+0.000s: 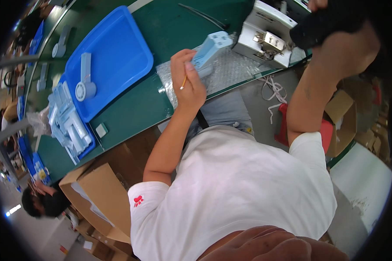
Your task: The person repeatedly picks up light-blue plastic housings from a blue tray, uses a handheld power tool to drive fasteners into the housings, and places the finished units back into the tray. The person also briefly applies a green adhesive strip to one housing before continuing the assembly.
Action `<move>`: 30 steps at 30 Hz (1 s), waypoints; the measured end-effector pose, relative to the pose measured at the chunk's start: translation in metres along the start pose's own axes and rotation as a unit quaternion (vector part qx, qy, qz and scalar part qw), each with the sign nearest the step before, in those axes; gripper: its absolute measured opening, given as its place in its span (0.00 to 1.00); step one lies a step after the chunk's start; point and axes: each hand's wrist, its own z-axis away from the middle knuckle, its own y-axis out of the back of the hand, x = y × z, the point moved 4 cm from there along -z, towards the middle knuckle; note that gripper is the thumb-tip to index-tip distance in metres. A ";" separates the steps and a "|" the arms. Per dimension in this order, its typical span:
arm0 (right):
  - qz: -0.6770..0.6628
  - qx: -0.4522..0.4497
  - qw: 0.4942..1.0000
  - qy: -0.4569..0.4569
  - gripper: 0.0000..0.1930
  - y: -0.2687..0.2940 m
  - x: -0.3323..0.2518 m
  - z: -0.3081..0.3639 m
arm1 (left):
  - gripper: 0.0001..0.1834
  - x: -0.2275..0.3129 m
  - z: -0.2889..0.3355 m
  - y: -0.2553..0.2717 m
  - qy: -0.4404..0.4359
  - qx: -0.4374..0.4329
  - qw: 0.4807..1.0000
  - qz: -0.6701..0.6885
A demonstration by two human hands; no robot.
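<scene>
My left hand (188, 80) is closed around a light-blue plastic housing (211, 47), its blocky end with several dark openings pointing up and away. A thin yellowish stick with a white tip (183, 82) pokes out between the same fingers. Beneath lies clear bubble wrap (165, 76) on the green table. At the upper right, my right hand (346, 52) is beside a black object (329, 26) whose kind I cannot make out; blur and that object hide the fingers. Just left of it stands a white metal fixture (265, 32) with a shiny clamp mechanism (272, 42).
A blue tray (117, 48) carries one light-blue part with a round end (86, 89). Beside it, several light-blue pieces (69, 122) fill another tray. Cardboard boxes (102, 191) stand below the table's left edge; a red stool (283, 126) is at right. Another person (45, 200) sits far left.
</scene>
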 end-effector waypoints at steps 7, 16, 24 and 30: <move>-0.114 -0.012 0.989 -0.094 0.24 -0.004 0.004 0.026 | 0.09 0.007 -0.002 0.000 -0.039 0.021 0.999 0.003; -0.114 -0.018 0.987 -0.114 0.27 -0.029 0.024 0.034 | 0.11 0.006 0.001 0.001 -0.033 0.017 0.999 -0.006; -0.119 -0.023 0.984 -0.129 0.30 -0.028 0.026 0.038 | 0.11 0.007 -0.001 0.001 -0.044 0.003 0.999 -0.025; -0.129 -0.017 0.981 -0.141 0.32 -0.031 0.030 0.046 | 0.12 0.004 0.000 0.002 -0.037 0.011 0.999 -0.013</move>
